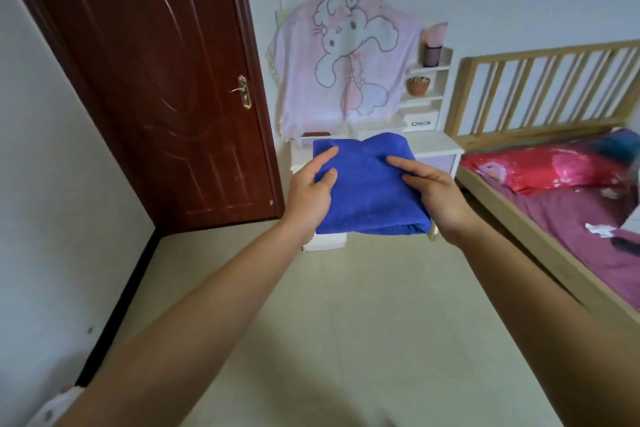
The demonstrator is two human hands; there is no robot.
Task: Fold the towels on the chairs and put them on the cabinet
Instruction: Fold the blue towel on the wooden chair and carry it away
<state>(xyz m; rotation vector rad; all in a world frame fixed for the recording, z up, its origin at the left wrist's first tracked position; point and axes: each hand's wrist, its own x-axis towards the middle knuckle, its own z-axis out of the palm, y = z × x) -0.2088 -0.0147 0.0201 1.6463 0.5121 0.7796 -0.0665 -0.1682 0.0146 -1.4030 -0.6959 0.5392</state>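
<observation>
Head view showed a folded blue towel (367,191) held up between both hands in the middle of the scene. The left hand (308,198) gripped its left edge and the right hand (440,199) gripped its right edge, each with fingers laid over the top. The towel hung in front of the white cabinet (438,146) against the far wall. A pink cartoon cloth (346,62) draped above the cabinet, a brown door (156,80) stood left and a bed (571,218) right.

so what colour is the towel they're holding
Plain royal blue, no pattern; the towel shows best in the head view.
</observation>
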